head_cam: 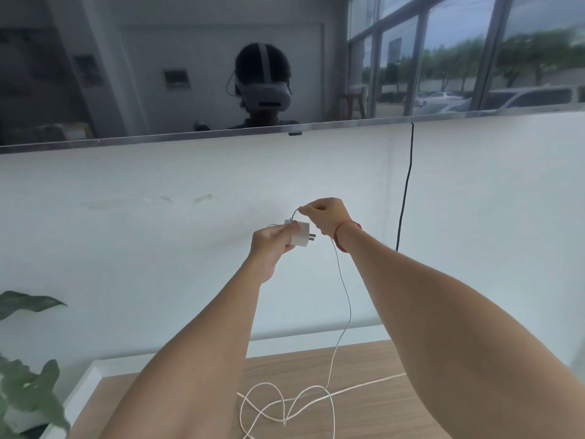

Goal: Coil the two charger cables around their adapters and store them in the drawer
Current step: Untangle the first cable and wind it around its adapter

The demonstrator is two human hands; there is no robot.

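Observation:
My left hand grips a white charger adapter held up in front of the wall, its metal prongs pointing right. My right hand pinches the thin white cable just above and to the right of the adapter. From there the cable hangs down to the wooden surface, where it lies in loose loops. A second white cable strand runs across the wood toward the right, passing behind my right forearm. No drawer and no second adapter are in sight.
A white wall fills the middle of the view, with a dark reflective screen mounted above it. A black cord hangs down the wall to the right of my hands. Green plant leaves stand at the lower left beside a white ledge.

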